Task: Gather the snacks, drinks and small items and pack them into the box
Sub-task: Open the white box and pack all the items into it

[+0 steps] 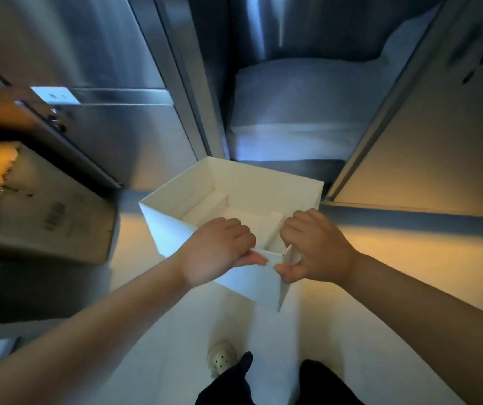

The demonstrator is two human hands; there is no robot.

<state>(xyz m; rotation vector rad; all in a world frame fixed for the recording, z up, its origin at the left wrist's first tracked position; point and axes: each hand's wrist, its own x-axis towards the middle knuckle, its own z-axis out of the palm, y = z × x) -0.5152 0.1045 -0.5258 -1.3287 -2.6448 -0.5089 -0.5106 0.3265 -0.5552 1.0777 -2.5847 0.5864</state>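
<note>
Head view | box (164,229) empty, apparently carried above the pale floor (365,302) | left hand (219,249) and right hand (316,247): each grip pinches the near rim by one corner | risk: thin wall may buckle or slip, tipping the box once loaded.

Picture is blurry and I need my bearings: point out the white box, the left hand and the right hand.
white box (170,232): head view, on its outer left wall.
left hand (216,251): head view, on the back of the hand.
right hand (317,247): head view, on the back of the hand.
</note>
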